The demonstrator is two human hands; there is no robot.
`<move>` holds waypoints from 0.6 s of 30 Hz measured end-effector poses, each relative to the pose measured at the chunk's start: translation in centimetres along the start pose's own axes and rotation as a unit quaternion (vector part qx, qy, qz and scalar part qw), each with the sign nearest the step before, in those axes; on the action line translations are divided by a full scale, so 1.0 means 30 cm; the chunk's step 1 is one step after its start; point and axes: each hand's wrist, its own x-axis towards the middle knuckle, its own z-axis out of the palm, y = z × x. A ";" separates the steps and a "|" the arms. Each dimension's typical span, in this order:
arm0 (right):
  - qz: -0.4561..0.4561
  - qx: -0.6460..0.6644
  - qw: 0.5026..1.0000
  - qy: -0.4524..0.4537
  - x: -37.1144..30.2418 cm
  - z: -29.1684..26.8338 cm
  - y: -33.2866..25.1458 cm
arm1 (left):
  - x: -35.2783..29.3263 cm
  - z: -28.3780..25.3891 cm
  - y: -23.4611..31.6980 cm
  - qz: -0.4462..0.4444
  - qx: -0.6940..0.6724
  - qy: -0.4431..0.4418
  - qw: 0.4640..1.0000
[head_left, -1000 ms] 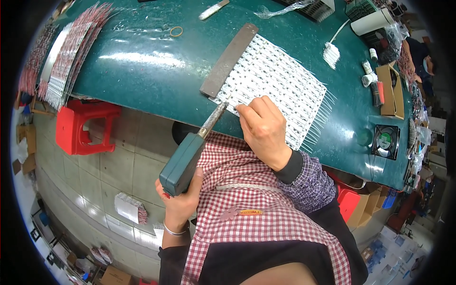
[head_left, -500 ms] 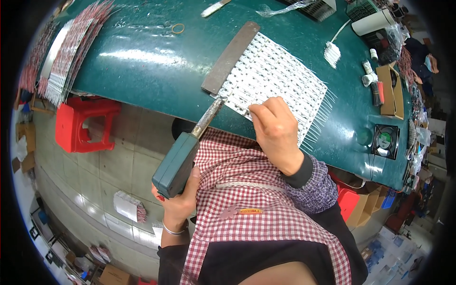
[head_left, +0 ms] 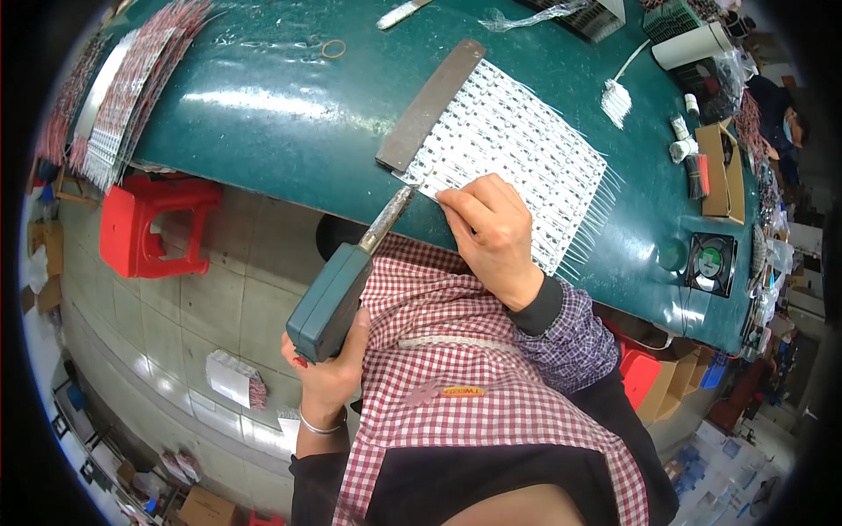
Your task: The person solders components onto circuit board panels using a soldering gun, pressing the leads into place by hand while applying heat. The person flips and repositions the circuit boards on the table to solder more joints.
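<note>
My left hand [head_left: 329, 368] is wrapped round the handle of a green soldering gun [head_left: 329, 294]. Its metal barrel points up to the near left corner of a white panel of small circuit boards [head_left: 517, 149], and the tip is at that corner. My right hand [head_left: 493, 230] rests over the panel's near edge, thumb and forefinger pinched close beside the tip. What they pinch is too small to make out. A flat brown metal bar [head_left: 431, 107] lies along the panel's left edge. Thin white wires [head_left: 589, 235] stick out from its right side.
Bundles of red and white wires [head_left: 140, 83] lie at the table's left end. Rightward are a bundle of white pieces [head_left: 617, 103], a small fan [head_left: 711, 263] and a cardboard box [head_left: 722, 171]. A red stool [head_left: 158, 223] stands below the table's front edge.
My right hand has moved left along the panel's near edge, bringing its pinched fingers closer to the soldering gun's tip. My left hand and the gun stay nearly in place.
</note>
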 end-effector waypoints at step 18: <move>-0.001 -0.034 0.999 -0.006 -0.004 0.011 -0.004 | 0.008 0.009 -0.011 -0.024 -0.014 -0.025 0.999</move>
